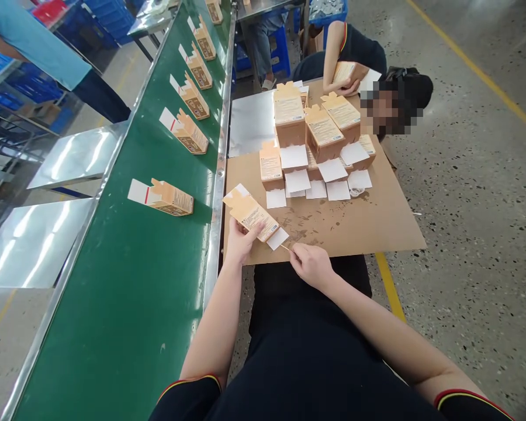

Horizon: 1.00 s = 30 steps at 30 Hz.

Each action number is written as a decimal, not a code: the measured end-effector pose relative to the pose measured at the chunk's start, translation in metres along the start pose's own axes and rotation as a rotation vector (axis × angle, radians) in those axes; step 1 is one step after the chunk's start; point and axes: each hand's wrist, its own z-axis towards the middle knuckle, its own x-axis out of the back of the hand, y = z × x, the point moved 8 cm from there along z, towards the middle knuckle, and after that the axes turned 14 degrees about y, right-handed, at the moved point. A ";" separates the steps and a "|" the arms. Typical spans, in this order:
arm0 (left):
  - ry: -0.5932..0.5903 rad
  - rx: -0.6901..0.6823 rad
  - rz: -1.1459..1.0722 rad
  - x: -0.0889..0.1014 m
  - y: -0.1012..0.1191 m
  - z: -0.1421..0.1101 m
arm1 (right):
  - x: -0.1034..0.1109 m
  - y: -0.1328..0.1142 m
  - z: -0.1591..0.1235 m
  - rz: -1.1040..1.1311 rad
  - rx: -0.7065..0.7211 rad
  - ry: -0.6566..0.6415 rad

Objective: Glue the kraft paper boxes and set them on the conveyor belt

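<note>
My left hand (241,240) grips a tan printed carton (256,215) over the near edge of the cardboard-covered table. The carton lies tilted, its flaps up at the far end and a white flap (277,238) sticking out at the end towards me. Close to that flap, my right hand (311,263) is closed, thumb and fingers pinched on a thin tan strip (284,247). Whether the strip belongs to the carton I cannot tell. Beyond my hands stand several similar cartons (324,131), stacked in two layers, with white flaps hanging towards me.
On my left runs a green conveyor belt (114,316) with a metal rim, carrying a row of open-topped cartons (175,197). A co-worker (359,49) at the table's far right holds another carton. Metal trays (35,240) lie left of the belt; another person (48,47) stands there.
</note>
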 end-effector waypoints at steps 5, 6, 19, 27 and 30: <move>-0.006 0.013 0.017 0.000 0.002 -0.001 | -0.003 -0.001 -0.002 -0.037 0.021 -0.037; -0.008 0.009 0.015 0.000 0.002 -0.002 | -0.002 0.003 -0.001 -0.043 0.000 -0.030; 0.085 -0.251 0.294 -0.001 0.005 -0.049 | 0.063 0.053 -0.005 0.040 -0.317 0.179; 0.081 -0.294 0.328 -0.008 -0.001 -0.052 | 0.077 0.048 -0.007 0.073 -0.336 0.192; 0.074 -0.319 0.355 -0.007 -0.003 -0.050 | 0.073 0.043 -0.002 0.103 -0.284 0.199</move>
